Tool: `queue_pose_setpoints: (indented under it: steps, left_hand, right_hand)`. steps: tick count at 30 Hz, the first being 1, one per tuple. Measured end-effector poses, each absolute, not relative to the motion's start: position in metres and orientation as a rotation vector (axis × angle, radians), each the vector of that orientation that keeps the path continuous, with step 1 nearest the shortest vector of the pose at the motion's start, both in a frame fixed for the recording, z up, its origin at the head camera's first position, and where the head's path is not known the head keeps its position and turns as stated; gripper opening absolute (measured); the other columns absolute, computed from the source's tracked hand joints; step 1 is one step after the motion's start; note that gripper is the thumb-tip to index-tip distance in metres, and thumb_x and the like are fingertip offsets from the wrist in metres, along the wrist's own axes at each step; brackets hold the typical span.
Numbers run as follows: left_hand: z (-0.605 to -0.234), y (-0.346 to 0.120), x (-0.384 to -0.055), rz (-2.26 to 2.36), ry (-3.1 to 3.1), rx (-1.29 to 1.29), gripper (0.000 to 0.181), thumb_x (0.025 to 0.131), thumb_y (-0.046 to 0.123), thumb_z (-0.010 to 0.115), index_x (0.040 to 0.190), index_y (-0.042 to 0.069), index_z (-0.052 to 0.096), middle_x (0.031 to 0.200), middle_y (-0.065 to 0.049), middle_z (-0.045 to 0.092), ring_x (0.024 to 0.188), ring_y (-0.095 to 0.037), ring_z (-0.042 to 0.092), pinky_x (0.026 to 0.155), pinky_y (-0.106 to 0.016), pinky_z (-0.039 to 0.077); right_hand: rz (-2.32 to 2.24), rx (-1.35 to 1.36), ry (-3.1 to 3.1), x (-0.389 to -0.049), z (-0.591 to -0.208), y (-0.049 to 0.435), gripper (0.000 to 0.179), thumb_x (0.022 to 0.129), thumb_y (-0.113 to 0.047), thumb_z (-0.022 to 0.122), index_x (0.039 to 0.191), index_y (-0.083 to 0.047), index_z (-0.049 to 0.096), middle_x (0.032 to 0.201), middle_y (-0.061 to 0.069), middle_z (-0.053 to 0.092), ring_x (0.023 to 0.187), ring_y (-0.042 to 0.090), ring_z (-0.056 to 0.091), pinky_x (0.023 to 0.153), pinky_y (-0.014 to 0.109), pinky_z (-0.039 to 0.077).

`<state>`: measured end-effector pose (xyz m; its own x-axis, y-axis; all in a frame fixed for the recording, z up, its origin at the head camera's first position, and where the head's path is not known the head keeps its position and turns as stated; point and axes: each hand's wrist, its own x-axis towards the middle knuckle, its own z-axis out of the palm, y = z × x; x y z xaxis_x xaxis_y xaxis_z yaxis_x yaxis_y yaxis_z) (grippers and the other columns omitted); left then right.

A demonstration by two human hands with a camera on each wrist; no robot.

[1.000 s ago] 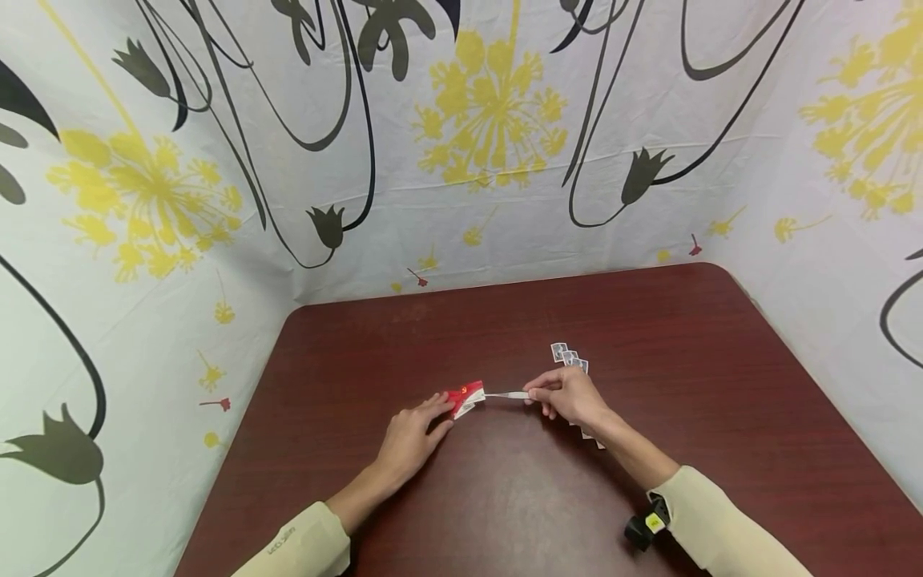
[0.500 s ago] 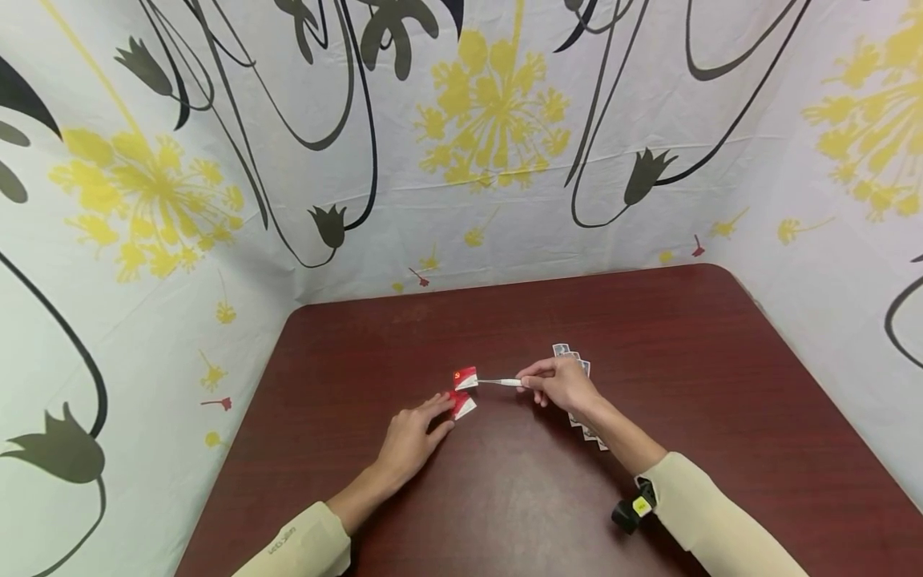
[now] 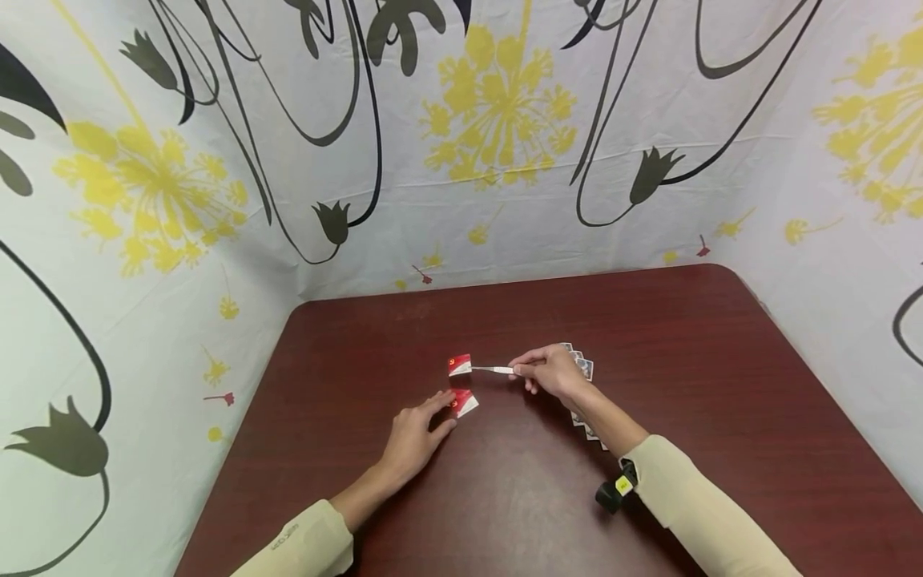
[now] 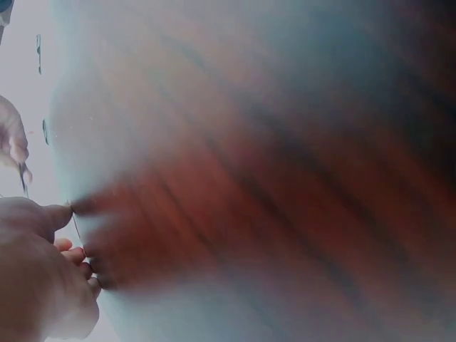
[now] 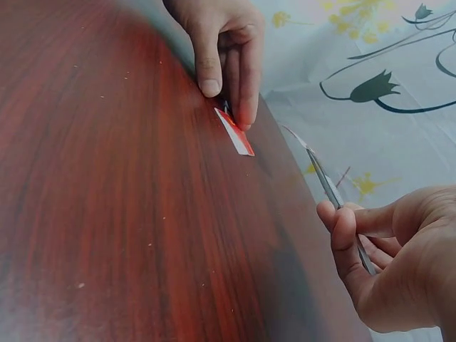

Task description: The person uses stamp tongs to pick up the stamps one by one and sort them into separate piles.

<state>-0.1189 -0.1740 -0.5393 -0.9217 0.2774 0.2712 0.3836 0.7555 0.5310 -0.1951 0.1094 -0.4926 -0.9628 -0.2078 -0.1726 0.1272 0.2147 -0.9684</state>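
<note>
My right hand [image 3: 554,374] pinches slim metal tweezers [image 3: 495,369] between thumb and fingers. At their tips is a small red and white stamp [image 3: 459,365] with a yellow emblem, held beyond the left fingertips. In the right wrist view the tweezers [image 5: 326,182] point away from the palm and that stamp shows only as a thin edge. My left hand [image 3: 413,435] rests its outstretched fingertips on another red and white stamp [image 3: 465,404] on the table; part of it is hidden under the fingers. The left wrist view catches the left hand [image 4: 43,274] at its edge, blurred.
A slanting row of overlapping grey and white stamps [image 3: 586,369] lies under and beside the right forearm, partly covered by it. The dark red wooden table [image 3: 476,497] meets a white patterned cloth [image 3: 404,160] behind and at both sides. A black wrist camera [image 3: 611,495] hangs below the right sleeve.
The right hand has moved away from me and slightly left, drawing the tweezed stamp off the one under the left fingers; the two are now apart. The left hand has stayed in place.
</note>
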Motion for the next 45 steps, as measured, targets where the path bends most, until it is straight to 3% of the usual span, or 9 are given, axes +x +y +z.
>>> queue_pose_setpoints:
  steps: [32,45]
  left_hand:
    - [-0.535,-0.166,-0.119,-1.010,-2.783,-0.403,0.049,0.092,0.016,0.086,0.138,0.012,0.073,0.136,-0.013,0.071,0.128,-0.028,0.067,0.104,-0.053,0.053]
    - [-0.535,-0.169,-0.118,-1.002,-2.790,-0.397,0.050,0.091,0.015,0.086,0.139,0.012,0.072,0.137,-0.012,0.070,0.129,-0.029,0.066,0.104,-0.053,0.053]
  right_hand:
    - [-1.830,0.024,2.216,-0.229,-0.507,0.077,0.013,0.098,0.002,0.073,0.107,0.010,0.079,0.088,0.022,0.078,0.050,0.008,0.058,0.049,0.021,0.049]
    - [-1.658,-0.109,2.471,-0.227,-0.505,0.075,0.008,0.096,0.002,0.075,0.098,0.006,0.081,0.082,0.021,0.078,0.045,0.010,0.057,0.045,0.024,0.050]
